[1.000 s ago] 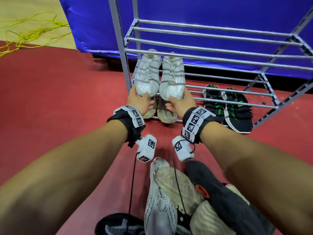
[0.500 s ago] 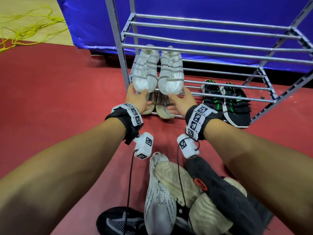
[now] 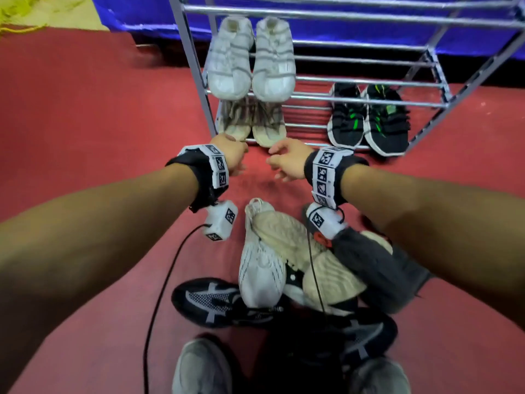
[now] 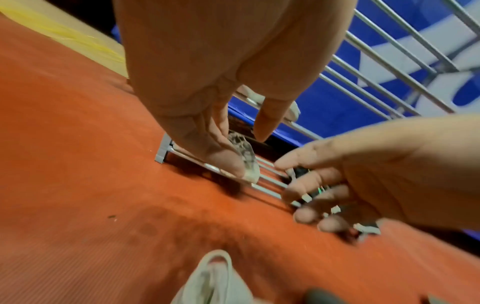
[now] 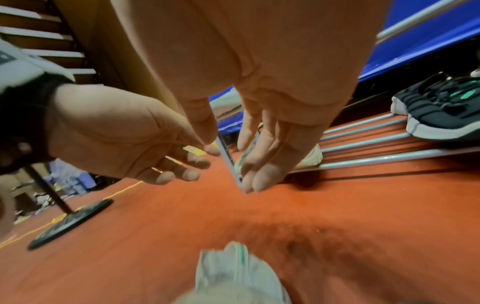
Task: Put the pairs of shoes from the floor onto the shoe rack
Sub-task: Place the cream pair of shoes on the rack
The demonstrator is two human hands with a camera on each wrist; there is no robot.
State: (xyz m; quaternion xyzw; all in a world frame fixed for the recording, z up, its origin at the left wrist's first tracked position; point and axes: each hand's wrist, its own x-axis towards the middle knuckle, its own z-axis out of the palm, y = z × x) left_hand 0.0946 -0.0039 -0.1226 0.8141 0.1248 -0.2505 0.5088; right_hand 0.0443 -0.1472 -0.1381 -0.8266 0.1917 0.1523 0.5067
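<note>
Nearest the camera, at six o'clock in the head view, a heap of loose shoes [image 3: 287, 268] lies on the red floor [image 3: 85, 115], the task's remaining work. A white knit sneaker [image 3: 261, 274] sits upright with its long axis running six to twelve o'clock, heel toward the rack. A cream shoe [image 3: 287, 231] lies sole-up across it toward four o'clock, a dark grey shoe [image 3: 369, 265] slants beside that, and black mesh trainers [image 3: 216, 302] sprawl at the near edge.

Just above the heap, both hands hang over bare floor, holding nothing. The left hand [image 3: 231, 155] has its fingers loosely extended downward; the right hand [image 3: 287, 160] is relaxed, fingers lightly curled. The pile therefore lies back toward the body from both palms, at six o'clock of them. The white sneaker's heel is about equally close to either hand, while the grey shoe is nearer the right.

Beyond the hands, at twelve o'clock, stands the metal shoe rack [image 3: 369, 81]. A white pair [image 3: 250, 61] rests on its middle bars, a beige pair [image 3: 252, 123] directly beneath, and a black-and-green pair [image 3: 369, 120] at two o'clock on the lowest tier, all toes toward the camera.
</note>
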